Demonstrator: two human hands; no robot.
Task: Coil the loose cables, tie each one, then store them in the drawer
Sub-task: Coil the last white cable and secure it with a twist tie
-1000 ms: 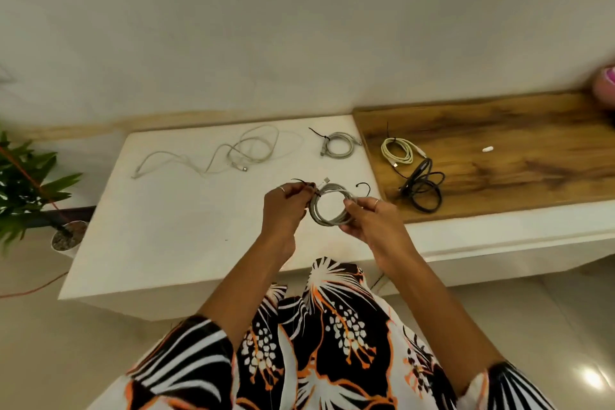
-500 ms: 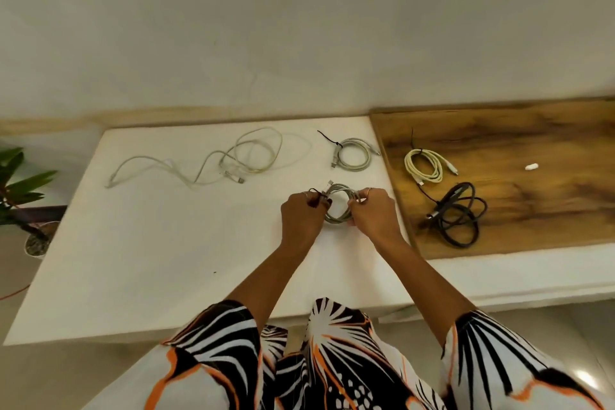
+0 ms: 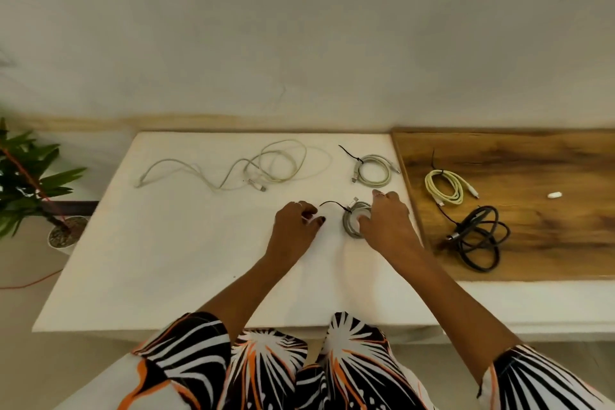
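2 surfaces meet under a plain wall [image 3: 299, 43]: a white counter [image 3: 166, 260] and a wooden top [image 3: 532, 243] to its right. 1 potted plant [image 3: 30, 176] stands far left. Right hand [image 3: 386, 223] rests loosely on the tied grey coil [image 3: 351, 223] mid-counter; left hand [image 3: 296, 226] is curled, empty.

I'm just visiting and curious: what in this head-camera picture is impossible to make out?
- Drawer: none shows in the head view.
- Grey coil: its right side is hidden under the right hand, so the grip is unclear.
- Left hand: fingers curled under; whether they hold anything cannot be told.
- Small white object on the wooden board: too small to identify.
- Plant: cut off by the left edge.
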